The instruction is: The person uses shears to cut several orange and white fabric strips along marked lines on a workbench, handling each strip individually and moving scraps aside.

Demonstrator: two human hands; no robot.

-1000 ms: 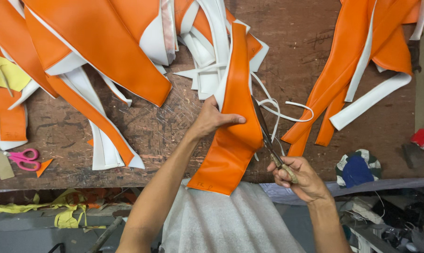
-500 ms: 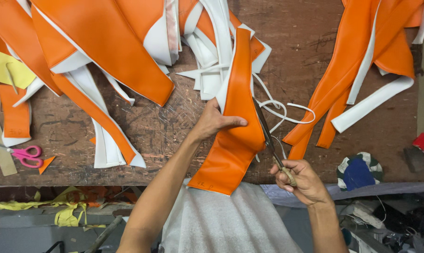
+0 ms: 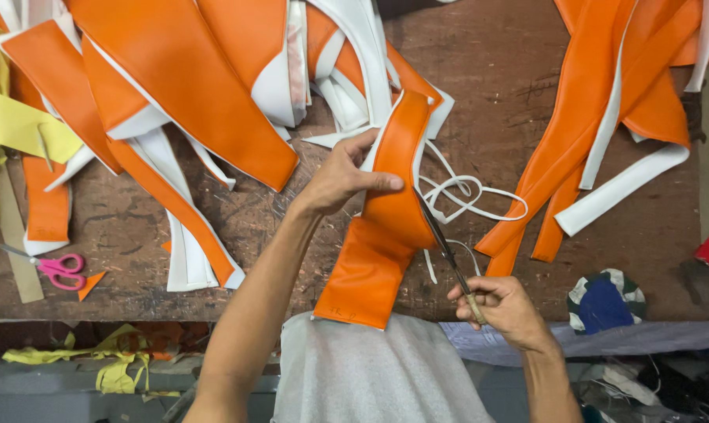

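Along the orange strip (image 3: 389, 235), scissors (image 3: 447, 252) in the clenched right hand (image 3: 505, 307) sit slightly higher; left hand (image 3: 340, 176) still pinches it.

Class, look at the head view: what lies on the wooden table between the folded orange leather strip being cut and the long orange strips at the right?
A tangle of thin white trimmed cord on bare brown wooden table, in the head view.

orange strip (image 3: 389, 227) with white backing lies folded lengthwise, scissors (image 3: 447, 251) along its right edge.
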